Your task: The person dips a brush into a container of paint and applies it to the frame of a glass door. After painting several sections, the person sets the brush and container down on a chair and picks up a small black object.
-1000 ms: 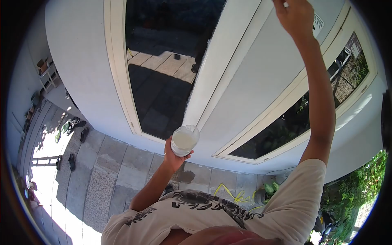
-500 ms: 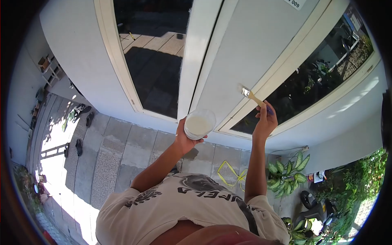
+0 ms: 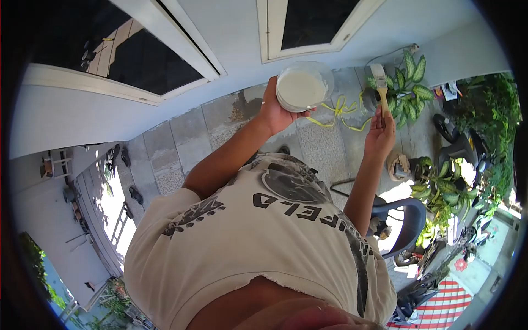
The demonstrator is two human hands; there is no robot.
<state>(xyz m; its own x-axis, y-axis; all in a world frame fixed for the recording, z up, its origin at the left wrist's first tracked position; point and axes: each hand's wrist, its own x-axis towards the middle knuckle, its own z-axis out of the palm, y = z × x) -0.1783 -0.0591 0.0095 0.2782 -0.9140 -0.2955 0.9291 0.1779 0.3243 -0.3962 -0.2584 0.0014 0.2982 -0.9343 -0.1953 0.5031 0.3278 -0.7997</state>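
Observation:
My left hand [image 3: 278,113] is wrapped round a clear plastic tub, holding it from the side and below. White paint [image 3: 300,89] fills much of the tub [image 3: 329,82]. In my right hand [image 3: 380,133] is a paintbrush [image 3: 383,94], gripped by its wooden handle with the bristles pointing up and away from me. Whitish bristles and a metal ferrule show at its far end. The brush is to the right of the tub, apart from it.
White-framed windows [image 3: 269,33] line the pale wall ahead. Yellow strap [image 3: 344,108] lies loose on the paving [image 3: 214,137]. Potted plants [image 3: 410,82], a motorbike [image 3: 459,146] and a dark chair [image 3: 415,220] are on the right. Dark shoes [image 3: 136,194] lie on the left.
The view has swung right and down, away from the windows. The brush has come away from the wall beside the window frame. Both hands keep hold of the same things.

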